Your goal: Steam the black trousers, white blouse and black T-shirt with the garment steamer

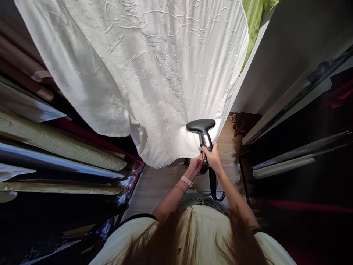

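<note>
A pale wood-plank floor runs between long rolled fabrics stacked on dark shelving at left and pale rolls at right. A plain grey-white wall rises beyond, with a small dark wooden stool against it.

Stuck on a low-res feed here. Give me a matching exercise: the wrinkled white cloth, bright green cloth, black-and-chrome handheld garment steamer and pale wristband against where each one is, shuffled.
Things:
1. Wrinkled white cloth
2. Bright green cloth
3. Black-and-chrome handheld garment steamer
4. Pale wristband

Places:
A. Strapped just above the left hand
B. Gripped by the left hand and the right hand
C. Hanging in front of the person
D. Showing past the white cloth's upper right edge

Pairs: 1-C, 2-D, 3-B, 4-A
</note>
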Demonstrator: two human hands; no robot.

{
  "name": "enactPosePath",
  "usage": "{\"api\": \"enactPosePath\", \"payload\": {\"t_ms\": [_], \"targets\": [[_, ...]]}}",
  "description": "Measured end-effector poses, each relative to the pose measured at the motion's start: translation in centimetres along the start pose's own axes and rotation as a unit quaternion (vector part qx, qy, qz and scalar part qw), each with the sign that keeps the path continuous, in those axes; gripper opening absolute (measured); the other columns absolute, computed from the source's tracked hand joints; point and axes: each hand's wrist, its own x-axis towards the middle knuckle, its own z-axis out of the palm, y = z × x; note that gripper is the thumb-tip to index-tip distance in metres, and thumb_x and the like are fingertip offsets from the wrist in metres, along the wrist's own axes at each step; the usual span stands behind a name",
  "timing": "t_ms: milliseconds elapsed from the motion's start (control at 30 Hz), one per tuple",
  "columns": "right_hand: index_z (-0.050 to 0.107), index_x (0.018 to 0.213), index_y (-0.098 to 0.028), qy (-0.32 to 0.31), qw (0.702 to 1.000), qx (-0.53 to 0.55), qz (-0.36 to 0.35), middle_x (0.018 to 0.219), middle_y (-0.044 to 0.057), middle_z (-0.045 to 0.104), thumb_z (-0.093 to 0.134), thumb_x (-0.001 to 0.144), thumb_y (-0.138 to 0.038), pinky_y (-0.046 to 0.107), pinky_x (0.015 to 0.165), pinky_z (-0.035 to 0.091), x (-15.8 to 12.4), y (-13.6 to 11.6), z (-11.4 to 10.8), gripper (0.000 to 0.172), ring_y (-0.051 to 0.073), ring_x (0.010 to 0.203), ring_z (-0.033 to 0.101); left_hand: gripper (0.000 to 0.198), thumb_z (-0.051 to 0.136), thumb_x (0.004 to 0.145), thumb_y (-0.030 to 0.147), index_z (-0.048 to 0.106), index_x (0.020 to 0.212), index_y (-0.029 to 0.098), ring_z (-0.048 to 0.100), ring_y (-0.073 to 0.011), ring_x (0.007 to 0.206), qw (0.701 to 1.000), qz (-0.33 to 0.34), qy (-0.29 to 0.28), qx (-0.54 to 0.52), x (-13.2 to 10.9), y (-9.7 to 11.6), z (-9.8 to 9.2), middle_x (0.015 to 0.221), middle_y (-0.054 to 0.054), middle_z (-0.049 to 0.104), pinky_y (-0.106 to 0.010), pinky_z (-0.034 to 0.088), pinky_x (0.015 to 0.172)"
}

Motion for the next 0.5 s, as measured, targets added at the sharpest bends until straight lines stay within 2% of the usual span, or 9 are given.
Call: {"api": "enactPosePath", "payload": {"t_ms": [133,267,333,400,500], "targets": [[0.05,0.106,-0.021,-0.006,0.999,0.016,0.038,0.082,-0.001,0.065,0.068,0.076,-0.056,0.03,0.067,0.048,-1.3,1.4,0.5,0.049,0.019,0.073,0.061,0.008,0.063,0.09,0.011,0.068,0.085,0.014,0.072,-0.0196,0.087,1.0,-0.003,0.0,0.001,0.3,0.3,-0.1,0.073,-0.005,0.069,-0.027,0.059,0.086],[0.05,0.109,-0.021,-0.01,0.996,0.054,0.069,0.08,-0.001,0.064,0.067,0.078,-0.057,0.031,0.056,0.048,-3.6,0.9,-0.1,0.05,0.019,0.058,0.06,0.006,0.063,0.092,0.012,0.067,0.089,0.014,0.071,-0.0222,0.102,1.0,0.009,-0.008,-0.007,0.8,2.1,-1.0,0.089,-0.008,0.072,-0.034,0.058,0.096],[0.051,0.111,-0.022,0.006,0.996,0.068,0.056,0.084,0.001,0.066,0.068,0.078,-0.057,0.033,0.057,0.05,-4.7,0.0,-0.9,0.051,0.02,0.061,0.062,0.01,0.059,0.095,0.011,0.067,0.094,0.017,0.068,-0.0195,0.11,0.999,0.033,0.01,-0.028,1.3,3.9,-2.1,0.102,-0.008,0.072,-0.037,0.055,0.101],[0.052,0.113,-0.022,0.024,0.997,0.066,0.028,0.087,0.002,0.067,0.068,0.08,-0.057,0.034,0.063,0.051,-5.6,-1.5,-1.8,0.051,0.022,0.067,0.063,0.012,0.058,0.097,0.013,0.066,0.097,0.021,0.066,-0.0166,0.115,0.995,0.064,0.055,-0.059,2.0,5.7,-3.2,0.11,-0.005,0.071,-0.039,0.054,0.104],[0.052,0.115,-0.023,0.048,0.996,0.071,-0.026,0.087,0.002,0.065,0.068,0.082,-0.057,0.035,0.067,0.05,-6.0,-4.7,-2.9,0.05,0.021,0.07,0.062,0.011,0.061,0.096,0.011,0.065,0.094,0.021,0.068,-0.0127,0.109,0.986,0.096,0.108,-0.083,2.8,7.2,-4.2,0.108,-0.003,0.071,-0.03,0.055,0.099]]}}
